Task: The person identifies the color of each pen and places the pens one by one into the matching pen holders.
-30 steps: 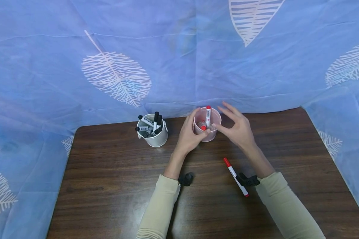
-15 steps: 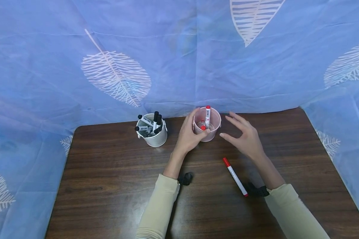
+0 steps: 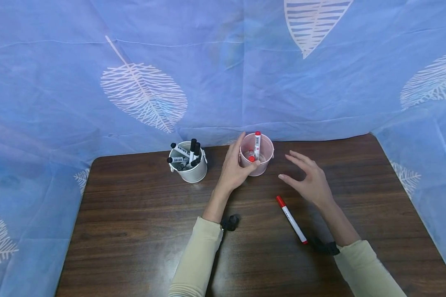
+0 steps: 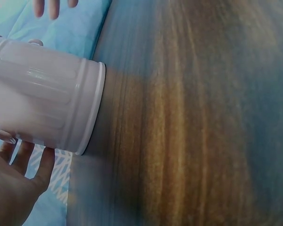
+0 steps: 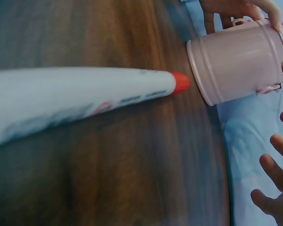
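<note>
Red-capped marker (image 3: 291, 219): lies loose on the table (image 3: 134, 231), at 7 o'clock from your right hand, cap toward the cups.
Right hand (image 3: 308, 181): fingers spread, holding nothing, hovering between marker and cup.
Left hand (image 3: 236, 165): fingers curled round the pink cup (image 3: 262, 153), gripping its 9 o'clock side.
Pink cup: two red markers (image 3: 257, 145) inside, one tall and leaning.
Risk: a careless insertion could strike the tall marker and tip the cup if your grip slackens.
White cup (image 3: 191, 167): black markers, at 9 o'clock of the pink cup; mixing colours possible.

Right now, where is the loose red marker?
In the head view the red marker lies flat on the table, right of centre, just below the open right hand and nearer the person than the pink bucket.
</note>
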The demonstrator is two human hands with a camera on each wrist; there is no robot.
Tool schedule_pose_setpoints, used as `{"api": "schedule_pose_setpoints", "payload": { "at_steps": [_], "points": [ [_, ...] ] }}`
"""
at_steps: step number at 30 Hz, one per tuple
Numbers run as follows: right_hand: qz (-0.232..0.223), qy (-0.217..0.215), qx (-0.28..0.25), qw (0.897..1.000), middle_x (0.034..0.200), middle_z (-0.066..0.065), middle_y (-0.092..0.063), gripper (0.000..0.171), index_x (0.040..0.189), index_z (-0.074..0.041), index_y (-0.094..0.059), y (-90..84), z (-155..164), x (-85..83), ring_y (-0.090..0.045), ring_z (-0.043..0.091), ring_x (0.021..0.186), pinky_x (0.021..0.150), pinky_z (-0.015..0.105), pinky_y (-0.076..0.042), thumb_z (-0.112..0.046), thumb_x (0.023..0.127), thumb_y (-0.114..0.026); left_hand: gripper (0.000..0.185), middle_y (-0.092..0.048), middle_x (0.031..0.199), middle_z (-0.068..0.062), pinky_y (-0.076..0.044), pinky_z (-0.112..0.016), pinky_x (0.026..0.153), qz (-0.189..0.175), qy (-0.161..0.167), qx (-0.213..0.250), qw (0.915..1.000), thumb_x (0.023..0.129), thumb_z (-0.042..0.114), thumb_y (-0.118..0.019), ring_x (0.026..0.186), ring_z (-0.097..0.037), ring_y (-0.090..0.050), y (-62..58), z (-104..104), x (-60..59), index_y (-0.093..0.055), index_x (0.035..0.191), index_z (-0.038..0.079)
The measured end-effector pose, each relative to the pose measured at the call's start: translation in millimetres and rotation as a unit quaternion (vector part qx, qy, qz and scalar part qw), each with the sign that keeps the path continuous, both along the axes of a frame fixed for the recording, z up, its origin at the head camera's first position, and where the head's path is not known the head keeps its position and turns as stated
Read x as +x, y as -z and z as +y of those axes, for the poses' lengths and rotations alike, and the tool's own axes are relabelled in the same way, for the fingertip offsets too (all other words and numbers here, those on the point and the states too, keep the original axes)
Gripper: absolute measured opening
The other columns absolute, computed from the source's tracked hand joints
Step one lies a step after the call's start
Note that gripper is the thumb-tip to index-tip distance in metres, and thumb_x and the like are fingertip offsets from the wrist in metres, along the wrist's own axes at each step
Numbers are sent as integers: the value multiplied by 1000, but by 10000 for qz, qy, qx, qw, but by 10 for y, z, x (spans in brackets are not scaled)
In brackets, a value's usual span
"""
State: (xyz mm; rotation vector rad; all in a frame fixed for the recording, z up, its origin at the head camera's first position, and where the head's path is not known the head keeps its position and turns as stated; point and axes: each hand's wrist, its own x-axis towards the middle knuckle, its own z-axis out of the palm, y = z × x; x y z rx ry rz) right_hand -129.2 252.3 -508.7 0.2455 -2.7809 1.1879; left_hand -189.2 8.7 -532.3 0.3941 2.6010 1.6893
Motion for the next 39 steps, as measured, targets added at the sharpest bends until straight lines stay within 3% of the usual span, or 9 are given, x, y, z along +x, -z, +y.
{"api": "schedule_pose_setpoints", "payload": {
  "at_steps": [8,16,24,31,39],
  "points": [
    [-414,98,385,9984,149,14,-46,61,137,-11,-60,100,84,184,-41,45,133,98,71,-32,-31,83,-82,87,-42,147,0,-36,-44,110,-67,11,-6,10000,81,37,-79,133,-14,-40,-2,-2,-5,-30,154,40],
    [-389,-23,534,9978,148,14,-47,59,131,-9,-65,208,122,397,-43,45,131,97,70,-34,-34,81,-83,86,-40,149,-1,-34,-44,111,-15,23,70,10000,82,37,-78,135,-14,-38,4,-21,-13,-30,153,39],
    [-714,26,709,9949,149,15,-44,60,130,-9,-65,247,90,487,-39,45,133,99,70,-32,-42,82,-81,84,-41,150,0,-34,-44,111,-25,-5,161,9999,82,36,-79,135,-14,-39,15,-15,-2,-32,152,39],
    [-140,-317,778,9964,144,18,-49,56,124,-4,-69,299,82,614,-46,45,128,98,69,-34,-26,76,-87,85,-41,150,-1,-35,-43,111,-27,-23,133,9999,82,35,-79,135,-14,-39,7,5,4,-33,153,38],
    [73,-405,1080,9933,143,16,-51,56,122,-9,-71,412,70,801,-44,43,129,99,70,-31,-32,74,-88,84,-40,150,0,-35,-45,111,-81,-53,137,9999,82,37,-78,136,-15,-39,-15,3,2,-33,152,39]
  ]
}}
